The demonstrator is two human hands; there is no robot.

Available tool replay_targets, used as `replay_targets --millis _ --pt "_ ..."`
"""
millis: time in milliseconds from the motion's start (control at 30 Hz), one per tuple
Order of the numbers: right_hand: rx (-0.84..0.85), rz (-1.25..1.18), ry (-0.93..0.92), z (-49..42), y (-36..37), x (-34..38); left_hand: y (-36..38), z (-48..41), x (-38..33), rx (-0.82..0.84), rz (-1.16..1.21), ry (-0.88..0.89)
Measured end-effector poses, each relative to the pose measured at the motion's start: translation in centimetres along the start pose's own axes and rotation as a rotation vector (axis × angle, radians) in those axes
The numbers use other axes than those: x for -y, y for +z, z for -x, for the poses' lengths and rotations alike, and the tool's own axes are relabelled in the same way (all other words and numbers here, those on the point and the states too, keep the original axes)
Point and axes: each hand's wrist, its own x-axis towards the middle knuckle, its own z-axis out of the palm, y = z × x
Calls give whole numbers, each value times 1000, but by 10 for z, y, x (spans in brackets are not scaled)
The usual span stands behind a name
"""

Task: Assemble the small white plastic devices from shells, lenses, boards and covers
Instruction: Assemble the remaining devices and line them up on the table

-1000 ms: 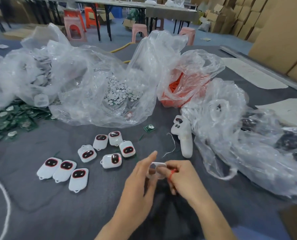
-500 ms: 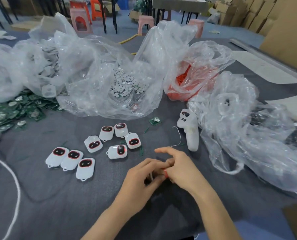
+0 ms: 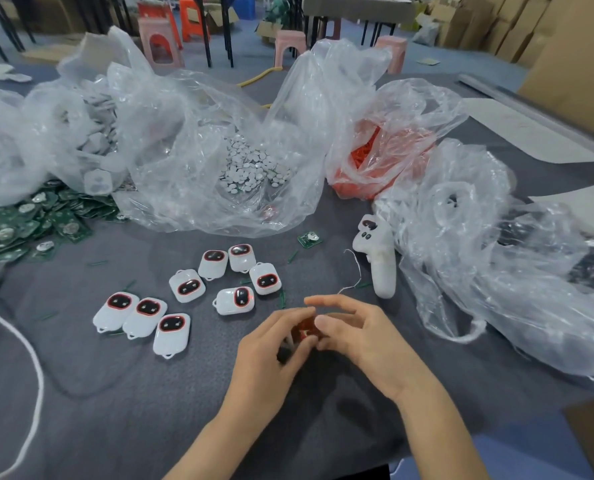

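Observation:
My left hand (image 3: pixel 271 351) and my right hand (image 3: pixel 354 334) meet low in the middle of the view. Between their fingertips they pinch a small white shell with a red ring (image 3: pixel 304 330), mostly hidden by the fingers. Several finished white devices (image 3: pixel 188 285) with red-rimmed dark windows lie on the grey cloth to the left. A single green board (image 3: pixel 308 239) lies beyond the hands.
Clear bags hold white shells (image 3: pixel 91 133), small round discs (image 3: pixel 250 168), orange-red rings (image 3: pixel 385 150) and dark parts (image 3: pixel 586 265). A heap of green boards (image 3: pixel 28 220) lies at left. A white controller (image 3: pixel 378 254) lies at right, a white cord (image 3: pixel 35 375) at far left.
The white ring-shaped shell was held up in view a second ago; both hands have since closed round it and the fingers now cover most of it. The view has tilted down slightly.

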Motion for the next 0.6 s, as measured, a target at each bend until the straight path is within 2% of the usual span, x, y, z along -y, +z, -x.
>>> replay_targets --millis 133,233,300,367,467,600 --pt "-99 61 -35 -1 10 -4 2 2 -1 17 -151 52" --pt "-182 -38 -64 -3 16 -8 -3 -9 -4 28 -310 211" --pt "-251 -42 -95 -3 14 -9 -10 -16 -6 93 -335 282" --pt "-328 -3 -110 -3 8 -10 -16 -19 -11 282 -352 203" --pt "-407 25 -110 -3 -3 -13 -14 -9 -11 510 -587 164" --pt "-415 3 -110 0 -9 -21 -14 -4 -15 572 -590 81"
